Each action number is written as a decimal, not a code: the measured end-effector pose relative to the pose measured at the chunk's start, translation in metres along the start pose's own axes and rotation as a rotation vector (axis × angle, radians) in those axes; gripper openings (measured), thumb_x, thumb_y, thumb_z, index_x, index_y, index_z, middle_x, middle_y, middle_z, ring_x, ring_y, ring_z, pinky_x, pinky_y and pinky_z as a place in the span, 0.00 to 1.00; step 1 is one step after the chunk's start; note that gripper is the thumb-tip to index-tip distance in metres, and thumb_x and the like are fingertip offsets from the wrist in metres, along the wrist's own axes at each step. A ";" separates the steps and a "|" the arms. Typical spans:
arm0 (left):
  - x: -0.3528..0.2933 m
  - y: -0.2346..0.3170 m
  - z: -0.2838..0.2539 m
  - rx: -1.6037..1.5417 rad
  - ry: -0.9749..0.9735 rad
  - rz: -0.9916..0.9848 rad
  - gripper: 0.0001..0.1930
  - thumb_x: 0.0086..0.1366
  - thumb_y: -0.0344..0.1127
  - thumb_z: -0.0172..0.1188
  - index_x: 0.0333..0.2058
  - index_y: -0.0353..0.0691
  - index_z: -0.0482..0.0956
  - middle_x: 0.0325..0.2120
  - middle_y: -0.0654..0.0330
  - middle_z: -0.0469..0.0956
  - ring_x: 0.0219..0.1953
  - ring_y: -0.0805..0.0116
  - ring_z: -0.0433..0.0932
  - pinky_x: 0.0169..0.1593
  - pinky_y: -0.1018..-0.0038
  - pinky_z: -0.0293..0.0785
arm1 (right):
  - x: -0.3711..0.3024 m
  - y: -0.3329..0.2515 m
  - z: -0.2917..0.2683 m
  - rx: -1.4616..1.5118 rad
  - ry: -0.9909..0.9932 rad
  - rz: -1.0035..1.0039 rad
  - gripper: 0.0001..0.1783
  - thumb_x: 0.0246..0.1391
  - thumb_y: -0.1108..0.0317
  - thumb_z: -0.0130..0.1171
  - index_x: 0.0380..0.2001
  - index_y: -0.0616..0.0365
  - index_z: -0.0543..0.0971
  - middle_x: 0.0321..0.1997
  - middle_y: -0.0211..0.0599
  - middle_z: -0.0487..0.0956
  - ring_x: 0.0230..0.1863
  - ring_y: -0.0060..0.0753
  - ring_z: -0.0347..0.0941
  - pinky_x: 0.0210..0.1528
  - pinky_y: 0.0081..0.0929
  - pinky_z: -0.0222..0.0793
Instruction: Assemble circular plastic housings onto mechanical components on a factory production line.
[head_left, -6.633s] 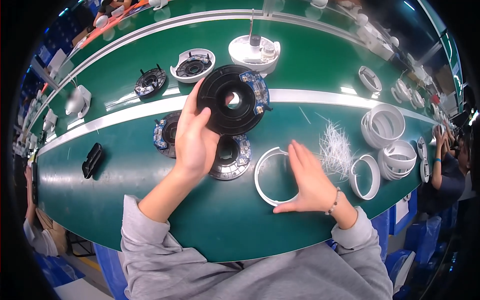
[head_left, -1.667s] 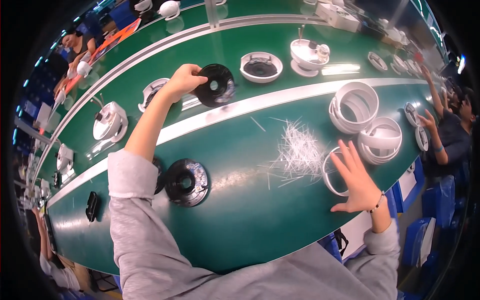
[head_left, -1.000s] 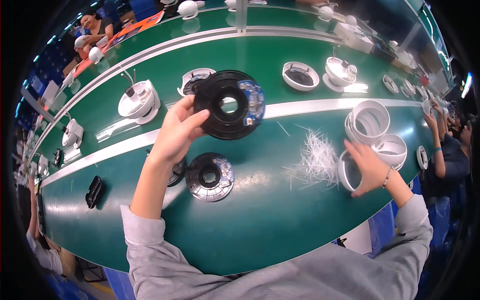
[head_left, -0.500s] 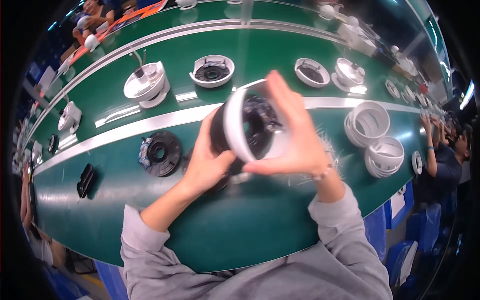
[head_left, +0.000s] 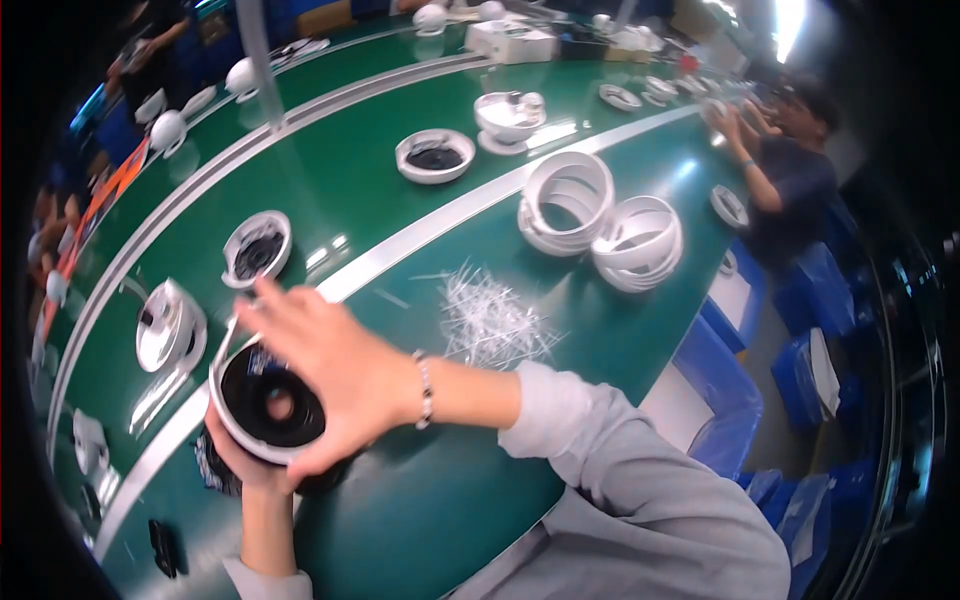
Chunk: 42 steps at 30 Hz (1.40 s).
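Observation:
A white ring-shaped housing (head_left: 262, 446) with a black round part (head_left: 292, 424) inside it is in both my hands, tilted so that its inside faces up. My left hand (head_left: 238, 452) is closed round it from below and the near left side; a fingertip shows through the hole in the middle. From the right, my right hand (head_left: 345, 375) grips the rim, thumb at the near edge and fingers at the far edge. Partly hidden beneath the hands, a black disc with wiring (head_left: 212, 466) lies on the green table.
A pile of thin clear strips (head_left: 497, 318) lies right of my hands. Beyond it stand two stacks of white rings (head_left: 565, 205) (head_left: 640, 245). White bowl-shaped housings (head_left: 435, 157) sit along the far strip. A small black part (head_left: 162, 548) lies near left. A co-worker (head_left: 790, 160) works at right.
The view has swung to the right, so the table's things appear further left. The housing has been tipped from side-on to facing up, and the black part now sits within the ring.

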<state>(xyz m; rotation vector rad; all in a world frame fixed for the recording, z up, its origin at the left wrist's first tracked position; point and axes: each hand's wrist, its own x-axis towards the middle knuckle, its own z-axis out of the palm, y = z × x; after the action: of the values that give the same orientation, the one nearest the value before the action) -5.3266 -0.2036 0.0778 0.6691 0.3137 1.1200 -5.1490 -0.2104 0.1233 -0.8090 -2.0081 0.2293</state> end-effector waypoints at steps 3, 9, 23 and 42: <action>0.004 0.009 0.022 -0.264 -0.034 -0.135 0.35 0.56 0.57 0.36 0.54 0.33 0.54 0.50 0.45 0.61 0.51 0.51 0.62 0.56 0.57 0.54 | 0.007 -0.001 -0.011 0.048 0.084 0.077 0.63 0.15 0.47 0.71 0.55 0.68 0.52 0.53 0.55 0.60 0.52 0.48 0.58 0.54 0.33 0.52; 0.002 0.015 0.018 -0.242 0.083 -0.029 0.27 0.57 0.54 0.39 0.46 0.38 0.65 0.37 0.52 0.71 0.40 0.56 0.71 0.44 0.60 0.71 | 0.010 -0.022 0.004 -0.095 -0.099 0.127 0.62 0.17 0.49 0.71 0.56 0.67 0.51 0.57 0.58 0.54 0.54 0.50 0.55 0.55 0.37 0.51; -0.012 0.031 -0.004 -0.407 -0.158 -0.124 0.29 0.56 0.57 0.37 0.47 0.38 0.64 0.39 0.50 0.69 0.42 0.53 0.71 0.42 0.49 0.69 | 0.013 -0.036 0.034 0.075 -0.062 0.182 0.60 0.20 0.54 0.72 0.55 0.70 0.50 0.51 0.51 0.63 0.52 0.42 0.62 0.54 0.32 0.56; -0.027 0.045 -0.026 -0.223 -0.042 -0.053 0.29 0.59 0.56 0.33 0.46 0.37 0.65 0.40 0.53 0.69 0.41 0.62 0.71 0.42 0.65 0.72 | 0.020 -0.056 0.071 0.036 -0.192 0.186 0.61 0.17 0.52 0.69 0.54 0.69 0.49 0.56 0.65 0.49 0.57 0.62 0.46 0.55 0.49 0.44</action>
<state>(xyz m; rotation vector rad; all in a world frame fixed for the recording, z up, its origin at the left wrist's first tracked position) -5.3847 -0.2070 0.0835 0.4836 0.1662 1.0704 -5.2400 -0.2299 0.1241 -0.9836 -2.1003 0.4641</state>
